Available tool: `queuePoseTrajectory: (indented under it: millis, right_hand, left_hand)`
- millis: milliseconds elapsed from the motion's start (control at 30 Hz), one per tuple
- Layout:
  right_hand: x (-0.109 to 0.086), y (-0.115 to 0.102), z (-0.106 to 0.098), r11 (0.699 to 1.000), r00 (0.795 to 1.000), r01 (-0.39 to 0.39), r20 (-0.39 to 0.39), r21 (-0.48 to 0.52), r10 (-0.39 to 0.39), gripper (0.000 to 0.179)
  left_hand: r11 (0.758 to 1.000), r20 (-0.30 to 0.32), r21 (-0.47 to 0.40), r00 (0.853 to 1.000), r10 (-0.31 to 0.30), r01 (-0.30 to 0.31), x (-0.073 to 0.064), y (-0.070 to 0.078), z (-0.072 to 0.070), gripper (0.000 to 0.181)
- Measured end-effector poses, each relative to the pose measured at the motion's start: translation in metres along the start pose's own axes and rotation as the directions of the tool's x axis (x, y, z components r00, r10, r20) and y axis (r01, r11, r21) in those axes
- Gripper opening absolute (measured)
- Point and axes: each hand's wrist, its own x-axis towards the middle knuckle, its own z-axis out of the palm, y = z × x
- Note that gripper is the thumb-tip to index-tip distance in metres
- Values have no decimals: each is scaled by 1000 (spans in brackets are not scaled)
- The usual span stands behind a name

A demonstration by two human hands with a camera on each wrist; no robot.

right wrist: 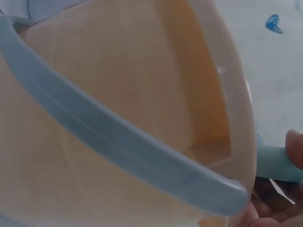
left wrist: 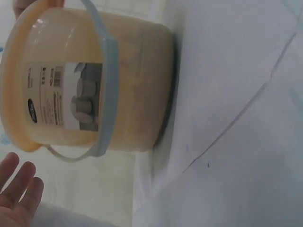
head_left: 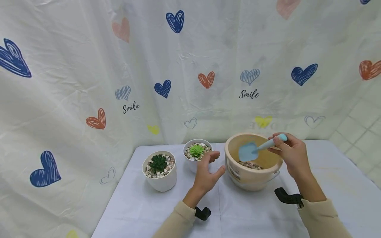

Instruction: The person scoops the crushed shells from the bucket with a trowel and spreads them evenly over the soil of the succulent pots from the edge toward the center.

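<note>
My right hand (head_left: 290, 153) grips the handle of a light blue toy shovel (head_left: 249, 152) over the mouth of a cream bucket (head_left: 250, 178). The blade hangs inside the rim, above pebbles (head_left: 251, 164) lying at the bottom. In the right wrist view the shovel's handle (right wrist: 277, 163) shows beside the rim, under the thumb. My left hand (head_left: 206, 175) is held in the air left of the bucket, fingers spread and holding nothing. Just behind it stands a white pot (head_left: 190, 164) with a bright green succulent (head_left: 196, 151).
Another white pot (head_left: 163, 182) with a dark green succulent (head_left: 158, 163) and pebbles stands to the left. The bucket's grey-blue carrying handle (left wrist: 110, 94) hangs down its side. A curtain printed with hearts (head_left: 175, 109) rises behind the white-covered table (head_left: 128, 211).
</note>
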Motion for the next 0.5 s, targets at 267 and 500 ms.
queuePoseTrajectory:
  millis: [267,500]
  right_hand:
    - [2,6,3,924,999,4,50,-383,16,17]
    - [6,9,10,836,997,8,69,-548,36,39]
  left_hand:
    - [993,86,-52,991,-100,104,3,0,25,60]
    - [972,135,-112,973,-190,205,10,1,35,71]
